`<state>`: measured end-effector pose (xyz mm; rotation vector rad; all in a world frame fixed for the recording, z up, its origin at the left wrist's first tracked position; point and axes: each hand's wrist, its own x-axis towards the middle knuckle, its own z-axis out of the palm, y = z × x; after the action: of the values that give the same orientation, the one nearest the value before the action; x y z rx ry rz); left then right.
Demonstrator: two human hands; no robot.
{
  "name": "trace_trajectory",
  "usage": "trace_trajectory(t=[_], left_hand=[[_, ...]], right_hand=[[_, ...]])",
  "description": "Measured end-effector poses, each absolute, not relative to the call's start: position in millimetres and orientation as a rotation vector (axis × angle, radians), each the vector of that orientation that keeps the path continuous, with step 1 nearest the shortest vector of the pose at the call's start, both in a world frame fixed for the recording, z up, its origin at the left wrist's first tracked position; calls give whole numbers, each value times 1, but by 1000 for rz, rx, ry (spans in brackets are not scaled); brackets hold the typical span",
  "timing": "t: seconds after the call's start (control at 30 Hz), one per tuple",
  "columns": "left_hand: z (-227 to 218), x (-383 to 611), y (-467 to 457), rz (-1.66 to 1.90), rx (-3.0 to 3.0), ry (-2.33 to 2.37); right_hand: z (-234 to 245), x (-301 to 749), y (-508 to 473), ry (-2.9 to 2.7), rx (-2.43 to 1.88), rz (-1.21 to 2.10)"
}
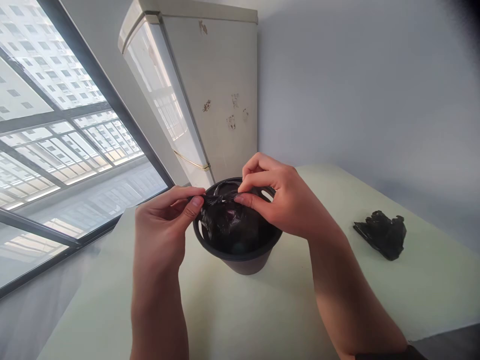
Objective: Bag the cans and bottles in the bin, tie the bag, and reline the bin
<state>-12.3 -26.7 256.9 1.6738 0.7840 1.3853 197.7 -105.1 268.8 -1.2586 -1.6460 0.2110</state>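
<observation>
Over the bin (248, 266), left hand (163, 215) and right hand (279, 195) pinch the black bag (227, 220); even, gentle tension should prevent tearing.

The left hand (165, 215) and right hand (277, 195) pinch a twisted black plastic bag (225, 217) at the top of a dark bin (245, 264) on a pale table (232, 315). A crumpled bag (383, 235) lies to the right; a refrigerator (217, 85) stands beyond.
</observation>
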Motion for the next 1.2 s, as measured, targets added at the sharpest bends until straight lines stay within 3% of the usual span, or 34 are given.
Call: trace_trajectory(t=[0.27,0.73,1.03,1.2], left_hand=[[253,-21,-5,1463,1695,1066],[243,-41,21,1100,2050,1703],[250,-33,8,1220,2012,1472],[260,-8,-27,1249,1935,1021]], right_hand=[[263,229,-102,-1542,-1601,90],[258,237,-106,-1456,-2070,-118],[265,234,-113,-1296,-1896,-210],[273,191,-112,-1402,-1477,110]])
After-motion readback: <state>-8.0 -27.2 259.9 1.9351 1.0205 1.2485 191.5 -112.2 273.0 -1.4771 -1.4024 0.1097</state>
